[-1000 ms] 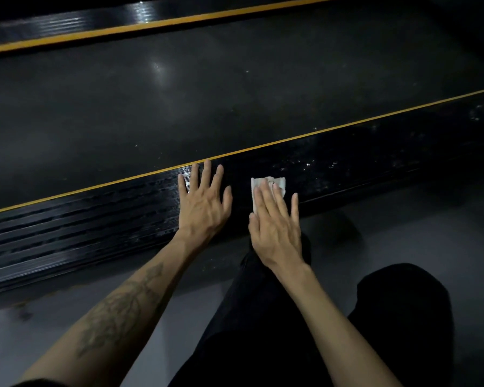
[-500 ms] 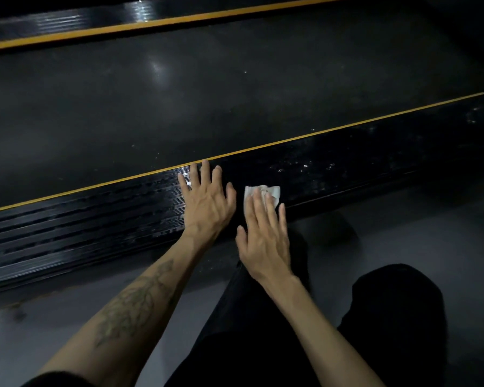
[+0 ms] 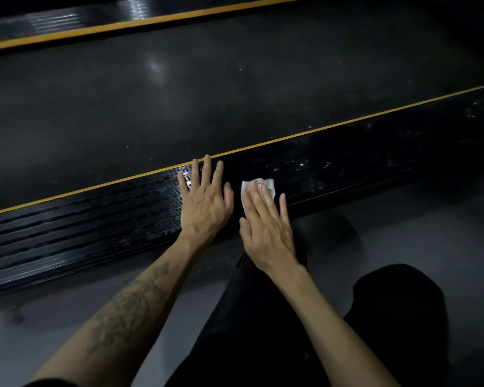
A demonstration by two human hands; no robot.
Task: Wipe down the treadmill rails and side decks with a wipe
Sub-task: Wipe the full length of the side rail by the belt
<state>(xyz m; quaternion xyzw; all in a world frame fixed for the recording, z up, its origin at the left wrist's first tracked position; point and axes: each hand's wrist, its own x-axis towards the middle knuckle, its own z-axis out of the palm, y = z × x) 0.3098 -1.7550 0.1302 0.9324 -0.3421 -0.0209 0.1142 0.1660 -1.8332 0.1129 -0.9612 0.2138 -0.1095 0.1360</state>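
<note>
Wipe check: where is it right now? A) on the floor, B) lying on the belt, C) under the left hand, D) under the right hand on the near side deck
D: the white wipe lies under the right hand's straight fingers on the near side deck.

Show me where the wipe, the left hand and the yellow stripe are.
wipe (image 3: 264,185): head view, on its white corner showing past the fingers.
left hand (image 3: 204,203): head view, on its back.
yellow stripe (image 3: 347,123): head view, along the near side deck's edge.

left hand (image 3: 204,202) flat on side deck (image 3: 347,169) | right hand (image 3: 266,227) presses wipe (image 3: 259,187) beside it
</note>
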